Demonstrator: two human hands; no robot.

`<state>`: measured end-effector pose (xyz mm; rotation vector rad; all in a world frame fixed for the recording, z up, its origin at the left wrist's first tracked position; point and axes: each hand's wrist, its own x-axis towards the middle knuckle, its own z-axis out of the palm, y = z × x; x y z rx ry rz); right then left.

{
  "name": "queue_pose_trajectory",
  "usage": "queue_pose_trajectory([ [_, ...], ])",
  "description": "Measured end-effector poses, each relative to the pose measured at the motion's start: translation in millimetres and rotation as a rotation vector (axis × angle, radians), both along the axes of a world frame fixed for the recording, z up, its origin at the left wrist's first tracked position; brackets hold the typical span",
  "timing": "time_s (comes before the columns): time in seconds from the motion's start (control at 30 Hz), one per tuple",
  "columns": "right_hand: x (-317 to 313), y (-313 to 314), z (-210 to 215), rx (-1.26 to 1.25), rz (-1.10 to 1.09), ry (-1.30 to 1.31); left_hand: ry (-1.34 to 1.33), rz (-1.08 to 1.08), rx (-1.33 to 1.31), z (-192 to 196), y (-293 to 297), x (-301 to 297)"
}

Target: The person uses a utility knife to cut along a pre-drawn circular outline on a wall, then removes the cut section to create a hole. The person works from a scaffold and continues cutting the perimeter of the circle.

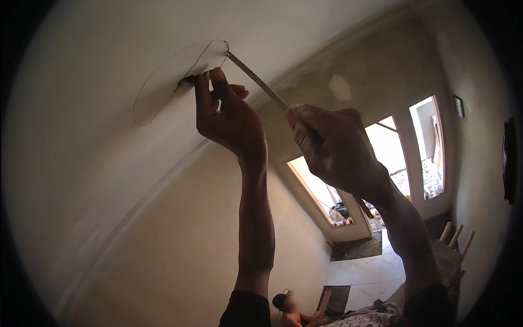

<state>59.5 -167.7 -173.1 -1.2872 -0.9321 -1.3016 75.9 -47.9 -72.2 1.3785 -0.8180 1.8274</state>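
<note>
Blade (256, 80) — thin, grey — clenched in right hand (338, 147); left hand (226, 117) fingers pinch ceiling cutout (174, 76).

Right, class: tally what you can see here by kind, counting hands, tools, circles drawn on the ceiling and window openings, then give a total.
Hands: 2, left hand, right hand
Thin metal blade: 1
Circle drawn on ceiling: 1
Bright window openings: 3
Total: 7

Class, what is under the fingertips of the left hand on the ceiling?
The left hand presses on the pencilled circle on the ceiling. A dark bit shows beside the fingertips; anything beneath them is hidden.
</note>
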Motion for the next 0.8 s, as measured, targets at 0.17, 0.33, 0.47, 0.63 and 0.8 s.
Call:
queue_pose_trajectory([
  [0.17, -6, 8, -2, 0.033, -0.105, 0.002, -0.069, -0.154, 0.005, 11, -3, 20],
  [0.33, -8, 11, -1, 0.050, -0.135, -0.055, -0.068, -0.325, 0.004, 14, -11, 26],
  [0.47, -5, 18, 17, 0.086, -0.242, -0.107, 0.002, -0.496, -0.025, 16, -19, 29],
  [0.63, -15, 20, 44, 0.101, -0.381, -0.099, 0.052, -0.665, -0.053, 19, -29, 21],
  [0.8, -24, 20, 37, 0.106, -0.395, -0.102, 0.004, -0.785, 0.002, 26, -24, 29],
])
